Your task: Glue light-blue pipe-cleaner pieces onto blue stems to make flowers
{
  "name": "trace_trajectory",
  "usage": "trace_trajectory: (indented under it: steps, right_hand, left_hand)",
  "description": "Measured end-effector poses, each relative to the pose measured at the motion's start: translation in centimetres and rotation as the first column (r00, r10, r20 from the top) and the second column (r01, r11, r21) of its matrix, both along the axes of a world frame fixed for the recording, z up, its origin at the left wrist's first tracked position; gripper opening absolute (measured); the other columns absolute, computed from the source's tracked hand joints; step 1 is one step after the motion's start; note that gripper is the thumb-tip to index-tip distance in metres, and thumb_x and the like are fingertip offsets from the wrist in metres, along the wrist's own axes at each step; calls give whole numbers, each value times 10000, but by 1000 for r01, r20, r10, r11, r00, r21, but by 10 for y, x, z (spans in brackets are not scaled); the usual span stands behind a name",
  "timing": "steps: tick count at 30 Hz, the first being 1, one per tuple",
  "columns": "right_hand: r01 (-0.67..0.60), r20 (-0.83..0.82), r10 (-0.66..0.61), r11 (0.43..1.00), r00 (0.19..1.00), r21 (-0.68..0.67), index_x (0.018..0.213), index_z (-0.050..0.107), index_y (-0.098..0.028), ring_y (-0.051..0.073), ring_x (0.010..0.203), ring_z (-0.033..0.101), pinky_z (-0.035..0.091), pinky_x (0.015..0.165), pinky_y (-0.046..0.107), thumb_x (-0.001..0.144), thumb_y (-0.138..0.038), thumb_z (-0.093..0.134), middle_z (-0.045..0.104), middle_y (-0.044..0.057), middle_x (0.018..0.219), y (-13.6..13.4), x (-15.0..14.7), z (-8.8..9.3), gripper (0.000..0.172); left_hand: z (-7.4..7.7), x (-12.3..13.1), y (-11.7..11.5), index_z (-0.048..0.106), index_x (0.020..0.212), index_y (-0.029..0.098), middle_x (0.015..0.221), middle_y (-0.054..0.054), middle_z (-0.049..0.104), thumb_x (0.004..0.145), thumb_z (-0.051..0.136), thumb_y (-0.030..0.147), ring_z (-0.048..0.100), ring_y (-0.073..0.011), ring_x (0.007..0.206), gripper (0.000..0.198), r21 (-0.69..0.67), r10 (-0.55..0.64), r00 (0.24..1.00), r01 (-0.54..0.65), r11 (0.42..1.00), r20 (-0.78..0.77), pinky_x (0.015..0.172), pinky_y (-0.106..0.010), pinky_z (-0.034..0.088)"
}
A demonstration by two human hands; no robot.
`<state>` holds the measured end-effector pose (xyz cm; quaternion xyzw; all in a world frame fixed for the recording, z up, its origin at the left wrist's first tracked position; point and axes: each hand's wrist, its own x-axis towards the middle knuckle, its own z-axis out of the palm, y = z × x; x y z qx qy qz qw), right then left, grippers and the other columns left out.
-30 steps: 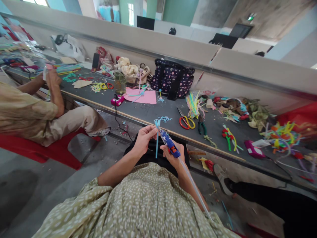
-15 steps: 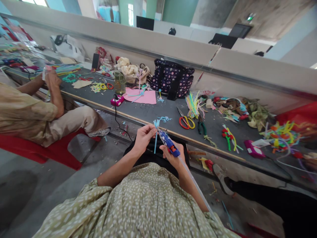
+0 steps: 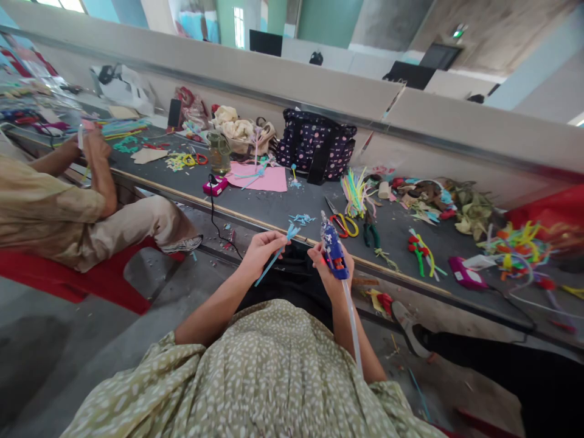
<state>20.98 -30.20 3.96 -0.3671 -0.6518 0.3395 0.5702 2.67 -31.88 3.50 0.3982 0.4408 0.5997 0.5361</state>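
Observation:
Between the thumb and fingers of my left hand (image 3: 265, 252) is a blue pipe-cleaner piece (image 3: 292, 232), its short strands fanned out at the top and a long stem hanging below. My right hand (image 3: 336, 277) is wrapped round a blue glue gun (image 3: 334, 248), whose nozzle points up toward the table. A clear cord or tube trails from the gun's rear, over my right forearm. The two hands are apart, just in front of the table's edge. Blue clippings (image 3: 302, 219) lie on the table beyond my left hand.
Scissors (image 3: 344, 225), pliers (image 3: 371, 231) and a bundle of pipe cleaners (image 3: 356, 193) lie on the dark table. Behind are a dotted bag (image 3: 317, 146), a pink sheet (image 3: 274, 177) and a jar (image 3: 219, 152). A co-worker (image 3: 59, 194) sits at left; another person's leg (image 3: 483, 359) extends at right.
My right hand has drawn the glue gun away to the right and turned it more upright. The blue piece in my left hand has tilted, its strands leaning right.

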Motion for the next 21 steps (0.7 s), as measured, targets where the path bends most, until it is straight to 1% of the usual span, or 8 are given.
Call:
trace_trajectory:
  steps: [1,3,7,13,16,21]
  right_hand:
    - [23,7,-23,999,1000,41,745,579,-211,121,623,564,490,644,274,798,-329,725,609,-23,733,3,-2,2,195]
    - [37,37,-40,996,999,79,790,603,-212,127,664,571,492,677,278,806,-309,710,620,-17,758,9,-5,6,146]
    - [1,129,-11,997,992,73,868,626,-214,122,645,558,486,658,267,816,-320,690,625,-17,766,16,-8,12,134]
    - [-26,153,16,998,988,59,811,587,-214,136,660,570,482,667,273,812,-331,665,632,-3,781,20,-6,13,141]
    - [-32,161,19,996,987,78,803,578,-216,135,652,566,477,663,271,805,-319,664,631,-7,772,22,-6,13,135]
    - [-29,190,13,996,982,86,792,575,-219,124,628,549,466,645,261,812,-313,661,618,-23,736,24,-8,13,128]
  left_hand:
    - [0,1,0,710,746,152,620,6,605,736,753,382,506,-81,534,234,-9,-33,999,33,999,4,543,-205,412]
    - [0,2,-2,711,744,154,595,13,589,739,753,379,498,-75,519,229,-27,-87,996,87,996,4,529,-200,396]
    - [4,4,-6,720,749,164,580,12,589,737,754,392,490,-75,506,230,-51,-147,989,146,988,-18,512,-201,379]
    - [11,6,-10,721,704,175,570,5,597,743,746,416,481,-85,504,246,-44,-167,982,163,986,-92,506,-207,370]
    - [13,7,-11,718,696,171,568,4,597,743,747,423,489,-92,514,258,-33,-160,980,157,987,-121,512,-209,378]
    - [13,7,-10,720,701,159,583,5,604,743,750,428,502,-91,532,273,-4,-146,978,147,989,-147,549,-214,409]
